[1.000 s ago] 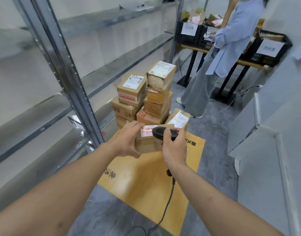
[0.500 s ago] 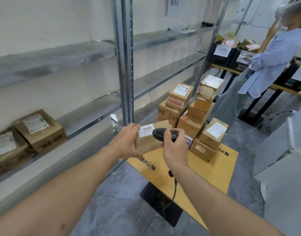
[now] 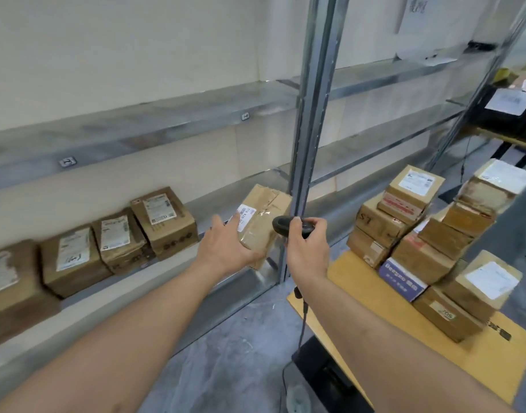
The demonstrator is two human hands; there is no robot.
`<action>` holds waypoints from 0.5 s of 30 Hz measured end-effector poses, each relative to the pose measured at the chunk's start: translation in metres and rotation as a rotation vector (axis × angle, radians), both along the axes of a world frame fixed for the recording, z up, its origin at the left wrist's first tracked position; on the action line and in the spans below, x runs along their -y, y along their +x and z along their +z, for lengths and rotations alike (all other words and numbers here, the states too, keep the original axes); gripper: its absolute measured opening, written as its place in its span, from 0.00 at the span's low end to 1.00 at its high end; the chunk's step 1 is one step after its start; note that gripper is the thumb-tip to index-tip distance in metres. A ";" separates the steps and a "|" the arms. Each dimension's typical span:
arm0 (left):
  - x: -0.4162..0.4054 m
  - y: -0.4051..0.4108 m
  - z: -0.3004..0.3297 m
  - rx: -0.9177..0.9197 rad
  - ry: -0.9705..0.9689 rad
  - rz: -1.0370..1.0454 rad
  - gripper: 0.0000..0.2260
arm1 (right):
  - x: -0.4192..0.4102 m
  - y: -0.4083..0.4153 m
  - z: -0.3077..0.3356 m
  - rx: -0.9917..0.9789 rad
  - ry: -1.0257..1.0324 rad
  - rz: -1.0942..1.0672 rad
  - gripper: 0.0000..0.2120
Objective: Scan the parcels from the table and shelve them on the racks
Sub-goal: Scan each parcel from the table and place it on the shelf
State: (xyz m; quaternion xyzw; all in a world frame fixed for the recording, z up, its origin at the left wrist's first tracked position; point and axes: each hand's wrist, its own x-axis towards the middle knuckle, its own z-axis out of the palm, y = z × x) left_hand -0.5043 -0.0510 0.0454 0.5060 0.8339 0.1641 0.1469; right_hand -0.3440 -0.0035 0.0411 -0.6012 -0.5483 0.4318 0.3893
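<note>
My left hand holds a brown taped parcel with a white barcode label, lifted in front of the lower rack shelf. My right hand grips a black corded scanner just right of that parcel. Several labelled cardboard parcels stand in a row on the lower shelf to the left. A stack of more parcels sits on the yellow table at the right.
A metal rack upright rises just behind the held parcel. An upper shelf runs above. The scanner's cable hangs down beside the table's black base. Black crates stand far right. Grey floor lies below.
My view has swung left toward the rack. My left hand has carried the parcel away from the table toward the lower shelf, and the scanner has drawn apart from the label.
</note>
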 end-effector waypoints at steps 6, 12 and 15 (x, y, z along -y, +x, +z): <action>-0.059 -0.028 -0.019 0.030 -0.011 0.214 0.50 | -0.079 -0.037 -0.026 0.013 -0.062 0.094 0.13; -0.120 -0.051 -0.036 0.094 -0.014 0.452 0.48 | -0.154 -0.078 -0.050 0.031 -0.107 0.177 0.13; -0.142 -0.062 -0.045 0.130 -0.013 0.566 0.46 | -0.183 -0.098 -0.055 0.047 -0.139 0.211 0.15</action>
